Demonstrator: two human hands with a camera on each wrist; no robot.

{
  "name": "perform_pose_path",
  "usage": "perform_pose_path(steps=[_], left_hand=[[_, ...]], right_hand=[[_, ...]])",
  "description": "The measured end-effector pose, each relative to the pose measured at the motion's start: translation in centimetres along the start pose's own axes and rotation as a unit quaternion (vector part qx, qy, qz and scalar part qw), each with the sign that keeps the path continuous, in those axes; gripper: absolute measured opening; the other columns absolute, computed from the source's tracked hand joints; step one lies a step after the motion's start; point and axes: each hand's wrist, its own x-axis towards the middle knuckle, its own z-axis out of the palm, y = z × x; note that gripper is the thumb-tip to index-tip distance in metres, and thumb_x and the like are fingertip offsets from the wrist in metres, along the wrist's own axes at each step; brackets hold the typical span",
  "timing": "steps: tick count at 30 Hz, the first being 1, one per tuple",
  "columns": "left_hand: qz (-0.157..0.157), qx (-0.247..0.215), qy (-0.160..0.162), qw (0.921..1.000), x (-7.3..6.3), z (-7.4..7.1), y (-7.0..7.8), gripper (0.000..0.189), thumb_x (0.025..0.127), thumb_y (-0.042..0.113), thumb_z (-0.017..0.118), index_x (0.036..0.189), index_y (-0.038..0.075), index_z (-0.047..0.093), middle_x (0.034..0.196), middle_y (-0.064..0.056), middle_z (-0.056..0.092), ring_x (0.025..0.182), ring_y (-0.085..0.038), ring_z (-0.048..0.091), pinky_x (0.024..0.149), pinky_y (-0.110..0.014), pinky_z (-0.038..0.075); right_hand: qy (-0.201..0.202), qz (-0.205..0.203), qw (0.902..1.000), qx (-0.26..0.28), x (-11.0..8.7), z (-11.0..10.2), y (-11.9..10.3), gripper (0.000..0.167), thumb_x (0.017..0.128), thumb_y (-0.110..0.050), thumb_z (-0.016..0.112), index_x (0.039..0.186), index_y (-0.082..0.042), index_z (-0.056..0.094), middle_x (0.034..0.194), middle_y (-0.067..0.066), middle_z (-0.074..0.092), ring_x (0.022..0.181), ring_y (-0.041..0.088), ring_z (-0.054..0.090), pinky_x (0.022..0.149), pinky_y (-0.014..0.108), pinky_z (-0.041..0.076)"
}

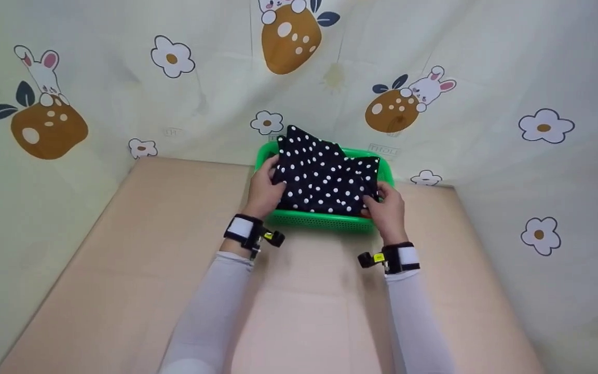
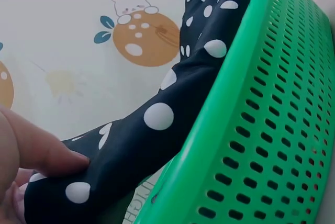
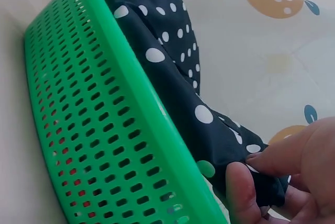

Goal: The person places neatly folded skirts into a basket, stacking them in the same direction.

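A black cloth with white polka dots (image 1: 325, 182) lies bunched over the green plastic basket (image 1: 325, 221), its upper corners poking above the far rim. My left hand (image 1: 266, 192) pinches the cloth's left side between thumb and fingers. At the opposite side my right hand (image 1: 387, 210) pinches its right edge. In the left wrist view, the left thumb (image 2: 57, 156) presses on the folded cloth beside the basket rim. The right wrist view has the right fingers (image 3: 277, 161) gripping a gathered corner. Most of the basket's inside is hidden beneath the cloth.
The basket stands at the back of a beige table (image 1: 304, 311), close to a pale printed curtain (image 1: 216, 104) that hangs behind and along both sides. Something red shows through the basket's holes (image 3: 78, 182).
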Motion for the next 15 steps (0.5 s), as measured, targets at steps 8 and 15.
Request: perform_pose_path(steps=[8, 15], left_hand=[[0.008, 0.141, 0.02, 0.9898, -0.4, -0.8, 0.4, 0.079, 0.091, 0.018, 0.074, 0.163, 0.013, 0.04, 0.161, -0.018, 0.051, 0.147, -0.035, 0.05, 0.121, -0.051, 0.045], [0.023, 0.163, 0.026, 0.986, -0.7, -1.0, 0.8, 0.075, 0.091, 0.032, 0.075, 0.158, 0.01, 0.049, 0.161, -0.015, 0.051, 0.149, -0.036, 0.048, 0.123, -0.054, 0.042]], right_hand=[[0.11, -0.061, 0.975, -0.183, -0.4, 0.2, -0.1, 0.045, 0.099, -0.021, 0.07, 0.141, -0.008, 0.065, 0.127, 0.017, 0.073, 0.109, 0.033, 0.072, 0.091, 0.046, 0.063], [0.137, -0.075, 0.9668, -0.203, -0.7, -0.6, -0.7, 0.047, 0.099, -0.026, 0.067, 0.143, -0.008, 0.064, 0.138, 0.019, 0.069, 0.128, 0.038, 0.063, 0.108, 0.056, 0.053]])
